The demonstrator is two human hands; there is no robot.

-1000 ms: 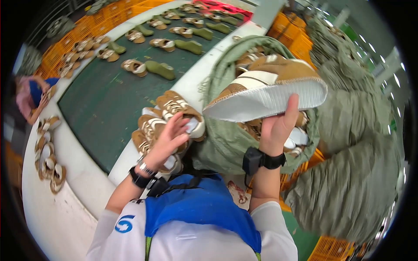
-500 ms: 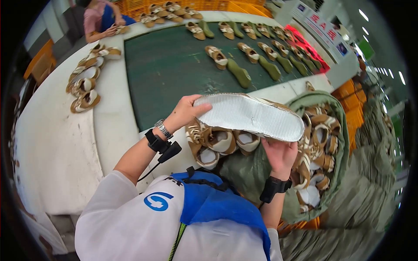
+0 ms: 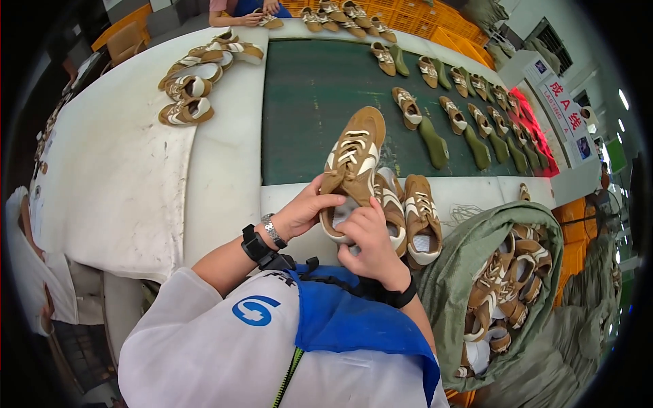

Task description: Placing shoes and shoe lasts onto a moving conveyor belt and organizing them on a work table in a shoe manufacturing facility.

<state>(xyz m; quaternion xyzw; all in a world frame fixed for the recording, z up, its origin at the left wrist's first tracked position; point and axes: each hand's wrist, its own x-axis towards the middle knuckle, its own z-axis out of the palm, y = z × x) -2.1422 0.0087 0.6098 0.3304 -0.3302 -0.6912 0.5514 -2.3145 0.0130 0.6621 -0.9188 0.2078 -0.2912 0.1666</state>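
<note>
Both my hands hold a brown sneaker (image 3: 362, 132) with white stripes and white laces, its toe pointing away from me and its upper facing up. My left hand (image 3: 304, 212) grips the left side of its opening, thumb over the edge. My right hand (image 3: 373, 241) is closed at the right side of the opening; some of its fingertips are hidden in or behind the collar. Just right of it on the white table (image 3: 228, 190) stand a matching sneaker (image 3: 390, 204), partly covered by the held one, and another sneaker (image 3: 423, 216).
A green belt (image 3: 316, 102) carries sneakers in rows beside green shoe lasts (image 3: 434, 143). On my right a green sack (image 3: 449, 272) is full of sneakers. More sneakers (image 3: 187, 111) lie at the left. A co-worker's hands (image 3: 255, 17) hold a shoe at the far edge.
The sneaker has been turned over from its silvery underside to its laced upper, toe away from me. My right hand has moved from beneath it to its opening. The view has shifted left.
</note>
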